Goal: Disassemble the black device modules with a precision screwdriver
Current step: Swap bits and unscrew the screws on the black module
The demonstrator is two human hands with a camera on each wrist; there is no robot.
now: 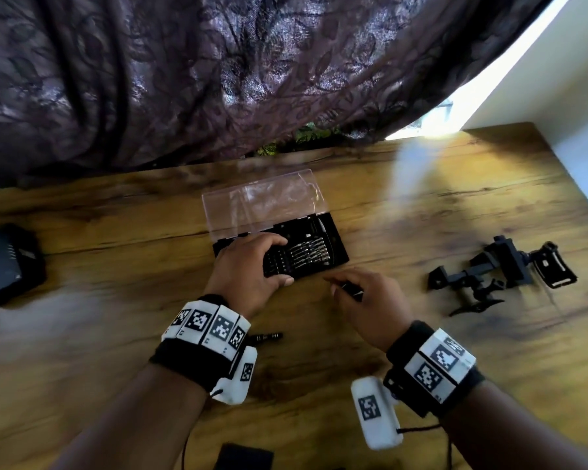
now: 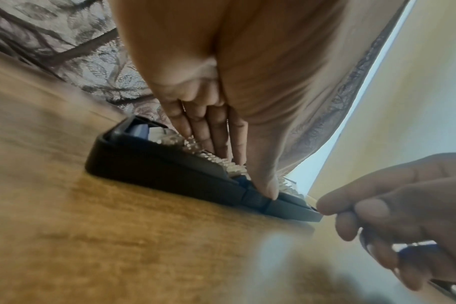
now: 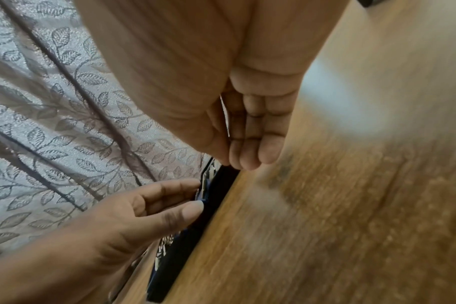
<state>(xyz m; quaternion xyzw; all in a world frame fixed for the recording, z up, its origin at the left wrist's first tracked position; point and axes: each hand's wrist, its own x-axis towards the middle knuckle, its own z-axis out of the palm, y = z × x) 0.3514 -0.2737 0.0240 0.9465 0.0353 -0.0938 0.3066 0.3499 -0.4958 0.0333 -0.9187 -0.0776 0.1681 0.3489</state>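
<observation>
Head view, sweeping left to right: a dark flat device [image 1: 6, 264] sits at the table's left edge, cut off by the frame and too blurred to identify. Centre stage, the bit case [image 1: 306, 247] lies on the wooden table [image 1: 116, 232] with its clear lid [image 1: 265, 201] swung back and open, and rows of silvery bits [image 1: 308, 256] stand in the black tray. The left hand [image 1: 252, 266] is clamped over the tray's left portion, fingers lying across the bits, thumb pressed to the near edge; the left wrist view confirms it, thumb tip [image 2: 267, 189] on the case's front wall. Just beside the case's near right corner, the right hand [image 1: 367, 300] holds the precision screwdriver [image 1: 352, 289], a dark slim handle showing between thumb and fingers, though the tip is blurred and hard to make out. From the right wrist view, those fingers [image 3: 258, 144] are bunched close together with only a thin sliver of metal between them and the thumb. A small dark bit or extension [image 1: 267, 337] lies loose on the table behind the left wrist. Over to the right, well apart from both hands, the black device modules [image 1: 499, 273] rest on the table, a jointed cluster of black parts. At the bottom edge a black object [image 1: 245, 456] is cut off.
</observation>
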